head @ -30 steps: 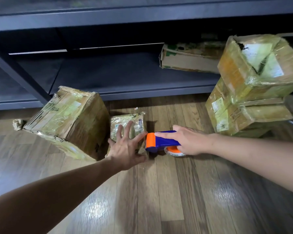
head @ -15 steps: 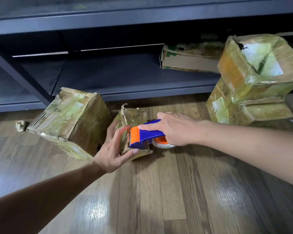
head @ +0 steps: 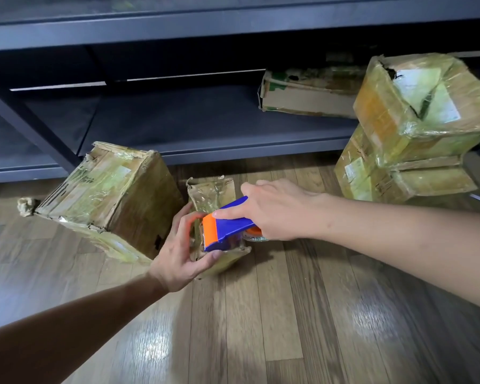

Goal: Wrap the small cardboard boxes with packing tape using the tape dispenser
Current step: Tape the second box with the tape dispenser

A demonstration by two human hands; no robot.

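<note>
Shelving [head: 205, 128] fills the back, dark metal, one flat battered box [head: 308, 98] lying on its lower shelf toward the right end. Wooden floor [head: 261, 314] carries everything else. Right edge: stack of two cardboard boxes [head: 416, 139], already glossy with tape all over, so I judge those done. Left, near the shelf's front edge: big tilted box [head: 108, 200], also tape-covered, probably done too. A crumpled scrap [head: 27, 207] sits just beside its far left corner.

Between those, middle of the floor: small cardboard box [head: 214, 195], crushed and torn at the top, standing on end, some old tape on it. That's the one I'm working. My left hand [head: 183, 253] has its fingers clamped around the near lower corner, steadying it. My right hand [head: 277, 209] is closed on the handle of the blue and orange tape dispenser [head: 227, 231], orange blade end against the box's near face, the roll mostly hidden under my palm.

Progress call: wrapping of this small box looks just begun; can't see a fresh strip laid. Left: pull tape round it and cut.
</note>
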